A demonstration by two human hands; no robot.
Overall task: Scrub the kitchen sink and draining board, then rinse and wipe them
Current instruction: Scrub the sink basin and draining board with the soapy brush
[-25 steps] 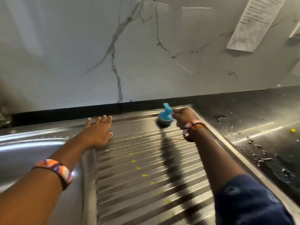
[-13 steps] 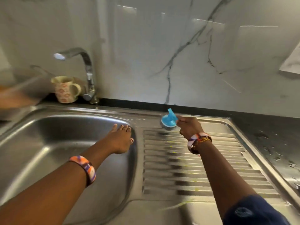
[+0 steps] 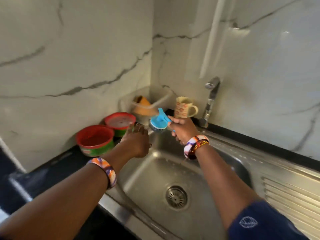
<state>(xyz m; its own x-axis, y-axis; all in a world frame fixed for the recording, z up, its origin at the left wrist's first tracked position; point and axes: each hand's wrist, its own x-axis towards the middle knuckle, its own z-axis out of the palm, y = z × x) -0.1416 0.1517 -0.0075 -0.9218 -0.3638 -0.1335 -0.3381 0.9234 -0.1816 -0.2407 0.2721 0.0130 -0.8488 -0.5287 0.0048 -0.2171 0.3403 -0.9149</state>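
Blue scrubber (image 3: pixel 159 122) — red tubs (image 3: pixel 94 140), white grey-veined marble wall (image 3: pixel 69 58).

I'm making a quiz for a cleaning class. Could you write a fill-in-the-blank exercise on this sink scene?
1. The right hand grips a round scrubbing brush with a ____ plastic handle.
2. The patterned cream mug stands beside the metal ____.
3. The steel sink basin has a round ____ in its floor.

Missing words: blue; tap; drain

White grey-veined marble walls (image 3: pixel 78 54) meet above a black countertop (image 3: pixel 57 168).
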